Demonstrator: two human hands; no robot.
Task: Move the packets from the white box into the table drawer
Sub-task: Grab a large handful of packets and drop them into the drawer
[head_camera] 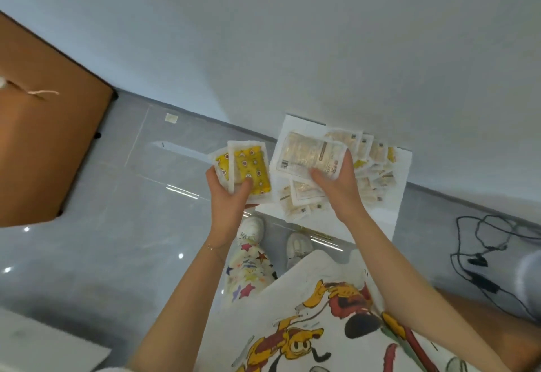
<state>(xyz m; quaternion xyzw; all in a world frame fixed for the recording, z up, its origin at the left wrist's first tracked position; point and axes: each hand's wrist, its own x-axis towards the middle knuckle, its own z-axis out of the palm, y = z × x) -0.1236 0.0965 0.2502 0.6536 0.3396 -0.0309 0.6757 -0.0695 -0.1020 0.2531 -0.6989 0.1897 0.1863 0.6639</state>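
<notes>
The white box (401,190) stands on the floor against the wall, filled with several white packets (377,152). My left hand (227,193) grips a small stack of packets with yellow patterned fronts (250,171), held just left of the box. My right hand (336,184) is over the box and grips a pale packet with its printed back up (307,155). The table drawer is not visible.
A brown wooden table (44,137) fills the left side. Black cables (483,248) lie on the grey tiled floor at the right. My shoes (297,244) stand right in front of the box. A white surface (44,345) sits at the bottom left.
</notes>
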